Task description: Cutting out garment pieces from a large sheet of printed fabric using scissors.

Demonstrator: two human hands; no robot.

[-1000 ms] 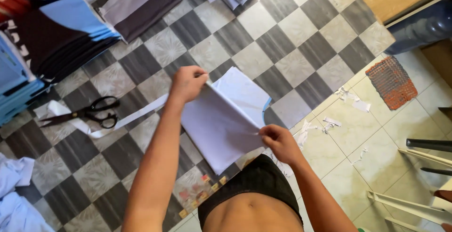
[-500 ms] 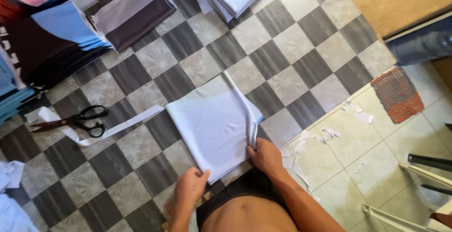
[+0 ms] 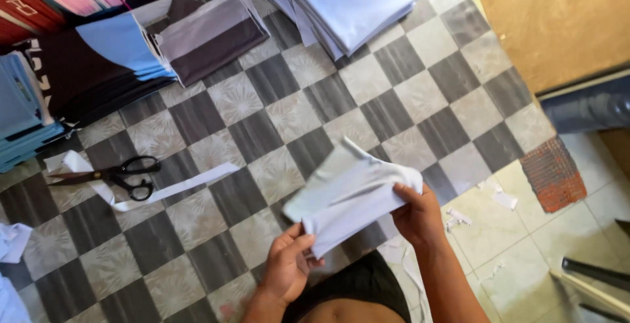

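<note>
I hold a folded piece of pale blue-white fabric (image 3: 348,195) above the checkered floor, lifted off it. My left hand (image 3: 289,264) grips its lower near corner. My right hand (image 3: 417,215) pinches its right edge, thumb on top. The cloth is bunched and folded between both hands. Black scissors (image 3: 125,175) lie on the floor to the left, on top of a long white fabric strip (image 3: 170,188).
A stack of pale blue cloth pieces (image 3: 348,1) lies at the top. Grey and dark folded fabrics (image 3: 210,34) and blue-and-dark garments (image 3: 98,67) are piled at the upper left. A red woven mat (image 3: 551,175) and white scraps (image 3: 502,198) lie right.
The fabric lay flat on the floor half a second ago; both hands have now gathered it and lifted it, folded, off the floor. The view has shifted closer.
</note>
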